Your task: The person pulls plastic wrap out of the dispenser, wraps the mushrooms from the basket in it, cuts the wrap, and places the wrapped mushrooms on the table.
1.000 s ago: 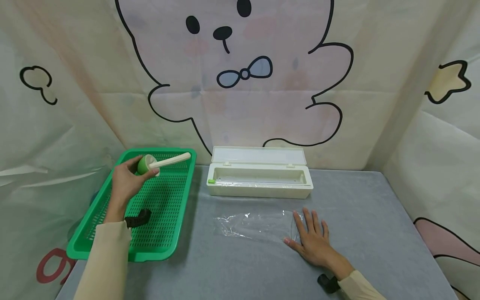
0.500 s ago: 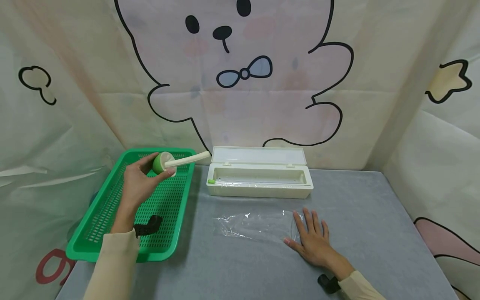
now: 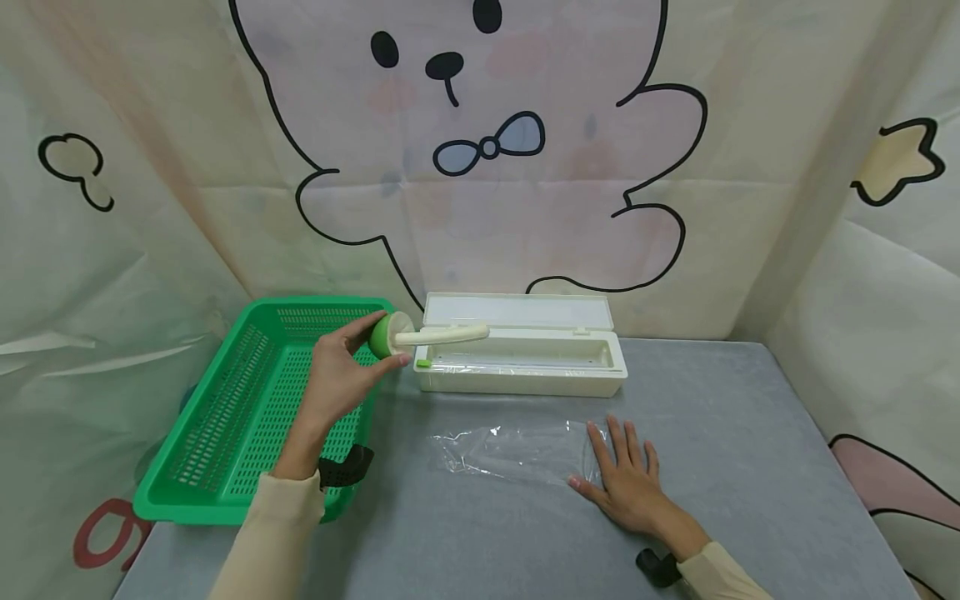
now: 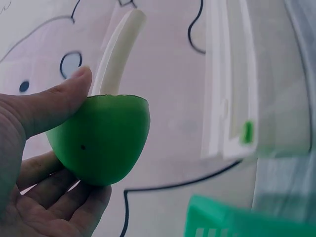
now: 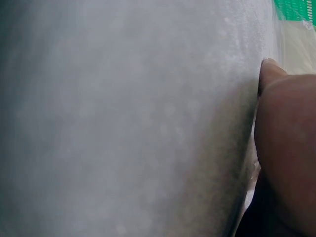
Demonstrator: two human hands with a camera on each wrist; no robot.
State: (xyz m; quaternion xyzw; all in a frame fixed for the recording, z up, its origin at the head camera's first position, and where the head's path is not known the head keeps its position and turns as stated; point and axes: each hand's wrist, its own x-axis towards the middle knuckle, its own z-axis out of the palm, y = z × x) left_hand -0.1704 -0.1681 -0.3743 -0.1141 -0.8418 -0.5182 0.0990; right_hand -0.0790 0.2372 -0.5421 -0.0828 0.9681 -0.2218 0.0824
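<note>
In the head view my left hand (image 3: 341, 379) holds a ladle (image 3: 382, 335) by its round green bowl, between thumb and fingers. The ladle's pale handle points right, in front of the white box. The left wrist view shows the thumb (image 4: 59, 101) near the bowl's rim and the other fingers under it. My right hand (image 3: 630, 487) lies flat with fingers spread, fingertips on the right end of a clear plastic film sheet (image 3: 510, 452) on the table. In the right wrist view mostly blurred grey cloth and part of that hand (image 5: 286, 143) show.
A long white cling film box (image 3: 517, 382) stands at the back with its lid raised and a small green slider at its left. The green basket (image 3: 258, 417) is at the left, under my left forearm. Grey cloth (image 3: 720, 433) covers the table; a printed curtain hangs behind.
My left hand has carried the ladle rightward from over the basket to the left end of the white box. The right hand and the film have stayed in place.
</note>
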